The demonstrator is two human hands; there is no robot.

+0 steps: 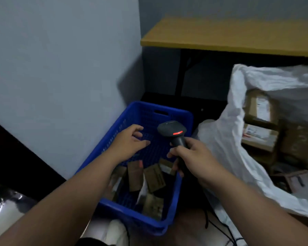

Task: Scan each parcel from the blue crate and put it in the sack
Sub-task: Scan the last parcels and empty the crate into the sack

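About six brown parcels (154, 178) lie in the crate's (174, 114) near half, its far half bare under the left hand (130, 142) with loose fingers, the right hand (190, 153) gripping the scanner (172, 129), beside the sack (226, 144).

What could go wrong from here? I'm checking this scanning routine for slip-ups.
The left hand hovers empty over the blue crate, where parcels lie overlapping and tilted; a one-handed grab may lift two or hide a label. The right hand grips the scanner, whose cable seems to trail by the sack and could snag.
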